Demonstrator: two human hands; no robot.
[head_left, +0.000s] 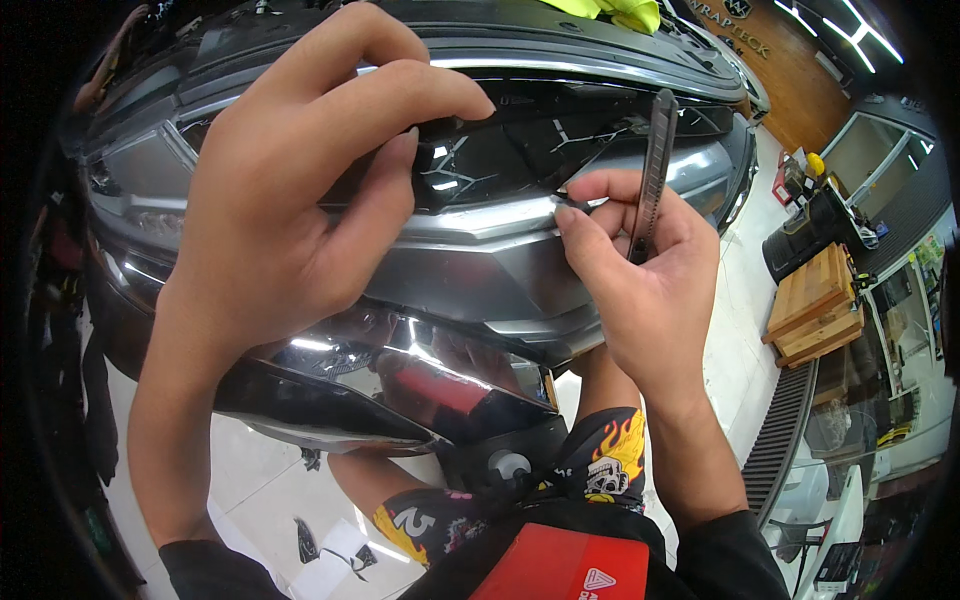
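Observation:
My left hand (280, 190) is raised over the left part of a car's front end, its fingers curled and the thumb bent toward the index finger. Something dark shows by these fingertips, but I cannot make out what it is. My right hand (650, 270) has a snap-off knife (655, 160) tucked upright between its fingers. Its thumb and index finger pinch a small dark edge (562, 193), perhaps film, just above a silver trim strip (480, 222). Between both hands lies a glossy black panel (510, 150) with bright reflections.
The dark bumper (450, 385) curves below the hands, close to my legs. A red flat case (560, 565) rests on my lap. Black scraps (308, 540) lie on the white floor. A wooden crate (815, 300) stands at right; a yellow-green cloth (625, 12) lies at the top.

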